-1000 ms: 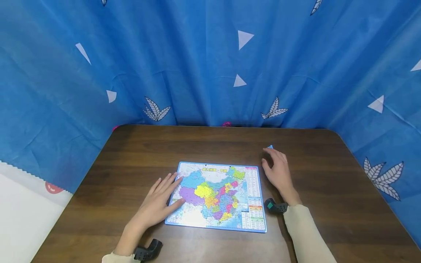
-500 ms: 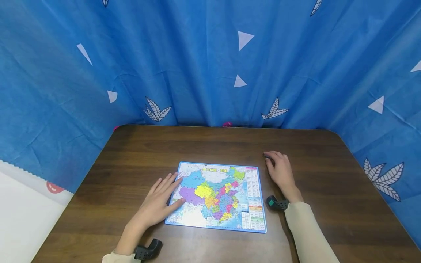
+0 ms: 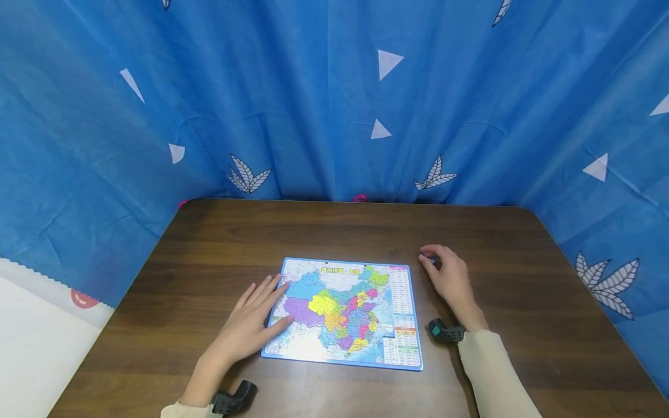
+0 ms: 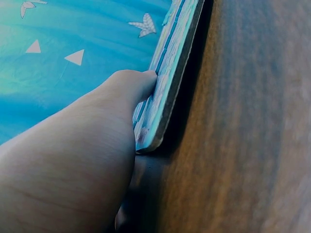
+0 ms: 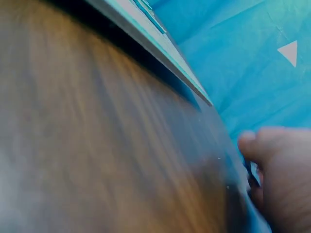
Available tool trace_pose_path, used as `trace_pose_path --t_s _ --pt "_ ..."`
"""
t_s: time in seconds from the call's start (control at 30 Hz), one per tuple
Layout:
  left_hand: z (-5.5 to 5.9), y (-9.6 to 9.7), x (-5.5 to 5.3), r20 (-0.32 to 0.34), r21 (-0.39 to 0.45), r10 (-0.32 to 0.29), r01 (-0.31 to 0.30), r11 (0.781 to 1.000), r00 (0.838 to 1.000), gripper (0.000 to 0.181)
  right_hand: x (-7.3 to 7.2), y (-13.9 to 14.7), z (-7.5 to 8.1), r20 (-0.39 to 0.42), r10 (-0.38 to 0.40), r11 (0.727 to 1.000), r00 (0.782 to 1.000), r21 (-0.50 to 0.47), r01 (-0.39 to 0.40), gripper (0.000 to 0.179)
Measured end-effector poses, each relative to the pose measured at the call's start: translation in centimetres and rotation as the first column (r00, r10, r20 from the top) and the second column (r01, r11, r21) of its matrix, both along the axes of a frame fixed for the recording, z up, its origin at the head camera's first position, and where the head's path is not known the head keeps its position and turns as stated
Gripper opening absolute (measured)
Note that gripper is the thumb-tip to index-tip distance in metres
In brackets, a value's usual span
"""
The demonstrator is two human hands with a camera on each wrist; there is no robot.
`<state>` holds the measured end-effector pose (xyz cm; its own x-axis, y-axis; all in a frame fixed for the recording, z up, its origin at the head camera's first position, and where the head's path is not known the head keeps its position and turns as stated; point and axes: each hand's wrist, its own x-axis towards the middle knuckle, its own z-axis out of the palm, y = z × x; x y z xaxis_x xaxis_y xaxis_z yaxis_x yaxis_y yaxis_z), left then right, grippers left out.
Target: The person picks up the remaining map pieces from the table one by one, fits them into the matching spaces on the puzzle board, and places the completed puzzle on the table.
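Observation:
A map puzzle board [image 3: 405, 325] with a blue rim and many coloured regions lies on the table. My left hand [image 3: 251, 325] rests on its left side, fingers spread and straight. In the left wrist view, the thumb [image 4: 133, 87] touches the board's top near its edge. To the right of the board, my right hand [image 3: 453, 278] pinches a small, bluish puzzle piece [image 3: 435, 259] between thumb and fingers, just above or at the table. Most of that piece is hidden by the fingers, and in the right wrist view it shows only as a dark sliver.
The dark wooden table [image 3: 219, 232] extends around the board on all sides. A blue curtain [image 3: 324, 116] with white triangles and leaves hangs behind it. Each wrist wears a black camera mount [image 3: 235, 397]. White cloth [image 3: 42, 342] lies at the left.
My right hand has drawn slightly back towards me, and its thumb and fingers have come together on the small piece, whose blue tip stuck out beyond the fingertips earlier. The left hand and board stay still.

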<state>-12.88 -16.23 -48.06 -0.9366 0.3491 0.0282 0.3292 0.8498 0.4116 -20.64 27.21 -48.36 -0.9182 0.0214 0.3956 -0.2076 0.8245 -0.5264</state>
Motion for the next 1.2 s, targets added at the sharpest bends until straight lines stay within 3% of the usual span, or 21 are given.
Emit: trace_pose_path --t_s 0.17,0.3,0.43,0.63,0.9,1.2 --pt "0.0 0.1 0.0 -0.006 0.004 -0.003 0.003 1.0 1.0 0.074 0.7 -0.8 0.4 -0.011 0.095 0.995 0.995 -0.028 -0.096 0.03" --pt "-0.1 0.1 -0.2 -0.035 0.006 -0.013 0.013 1.0 0.999 0.074 1.0 -1.1 0.4 0.037 0.133 0.991 0.99 -0.023 -0.132 0.036" --pt "-0.2 0.2 -0.2 -0.061 0.012 -0.017 0.018 1.0 0.998 0.074 1.2 -0.9 0.2 0.083 0.191 0.982 0.978 -0.014 -0.19 0.038" --pt "-0.1 0.2 -0.2 -0.063 0.019 -0.017 0.018 1.0 0.998 0.075 1.1 -0.4 -0.1 0.084 0.268 0.963 0.96 -0.021 -0.267 0.039" --pt "-0.1 0.2 -0.2 -0.065 0.014 -0.023 0.024 1.0 0.998 0.075 1.3 -0.1 0.0 0.101 0.265 0.964 0.959 -0.037 -0.262 0.039" --pt "-0.1 0.2 -0.2 -0.055 0.009 -0.013 0.013 1.0 0.998 0.075 1.9 1.0 0.4 0.194 0.242 0.969 0.951 -0.006 -0.246 0.037"
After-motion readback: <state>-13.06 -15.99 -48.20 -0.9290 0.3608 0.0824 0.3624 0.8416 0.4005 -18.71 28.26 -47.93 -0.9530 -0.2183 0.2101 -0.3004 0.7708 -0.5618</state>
